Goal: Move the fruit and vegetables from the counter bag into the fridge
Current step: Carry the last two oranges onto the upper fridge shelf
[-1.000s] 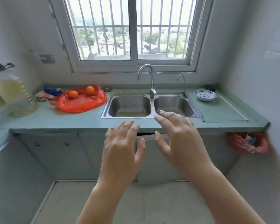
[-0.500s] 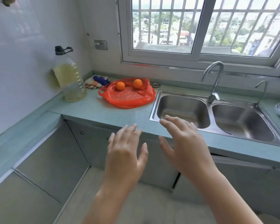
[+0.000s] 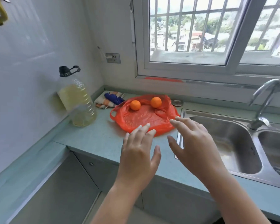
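A red plastic bag lies flattened on the green counter, left of the sink. Two oranges rest on its far side: the left orange and the right orange. My left hand hovers over the counter's front edge, fingers spread, fingertips at the bag's near edge. My right hand is beside it, open and empty, fingertips near the bag's right corner. No fridge is in view.
A large bottle of yellow oil stands by the left wall. A striped cloth with something blue lies behind the bag. The double steel sink and tap are on the right; a sink plug lies near the wall.
The view has swung left and closer to the counter. Both empty hands have come forward from in front of the sink to the near edge of the red bag.
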The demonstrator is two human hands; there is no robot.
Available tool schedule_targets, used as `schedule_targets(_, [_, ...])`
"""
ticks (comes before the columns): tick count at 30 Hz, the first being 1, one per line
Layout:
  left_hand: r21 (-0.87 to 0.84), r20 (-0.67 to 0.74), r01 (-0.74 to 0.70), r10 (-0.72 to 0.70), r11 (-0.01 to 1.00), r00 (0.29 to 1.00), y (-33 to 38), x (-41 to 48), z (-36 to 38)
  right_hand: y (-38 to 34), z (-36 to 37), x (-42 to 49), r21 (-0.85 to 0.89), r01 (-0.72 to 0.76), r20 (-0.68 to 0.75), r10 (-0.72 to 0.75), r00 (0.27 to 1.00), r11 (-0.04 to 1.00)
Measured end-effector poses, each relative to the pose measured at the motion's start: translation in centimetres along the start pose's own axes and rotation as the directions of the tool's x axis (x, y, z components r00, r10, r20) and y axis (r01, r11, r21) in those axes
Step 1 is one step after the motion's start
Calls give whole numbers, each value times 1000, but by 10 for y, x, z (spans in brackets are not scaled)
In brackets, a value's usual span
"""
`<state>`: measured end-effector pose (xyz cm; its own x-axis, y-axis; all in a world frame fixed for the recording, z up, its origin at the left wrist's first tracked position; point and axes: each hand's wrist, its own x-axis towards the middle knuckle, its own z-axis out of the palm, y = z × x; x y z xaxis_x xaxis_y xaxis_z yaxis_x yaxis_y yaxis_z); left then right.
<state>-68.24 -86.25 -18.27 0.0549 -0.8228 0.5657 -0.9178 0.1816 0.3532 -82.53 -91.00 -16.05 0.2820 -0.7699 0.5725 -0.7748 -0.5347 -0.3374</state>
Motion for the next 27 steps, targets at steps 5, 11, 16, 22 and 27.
schedule_targets(5, [-4,43,44,-44,999,998,-53,32,22,4,45,43,-9,-4,33,4,999,1000])
schedule_targets(11, [-48,42,59,-57,997,997,-126,84,43,-5,108,98,-15,-24,27,24,999,1000])
schedule_targets(16, [-63,66,-13,17,998,998,-193,134,57,-16,163,145,-38,-99,33,101,994,994])
schedule_targets(22, [-150,56,-19,28,988,998,-249,181,86,-16,206,181,-114,-161,16,164,986,980])
schedule_targets(27, [-190,93,21,-3,982,996,-271,203,112,0,229,197,-130,-223,43,230,972,966])
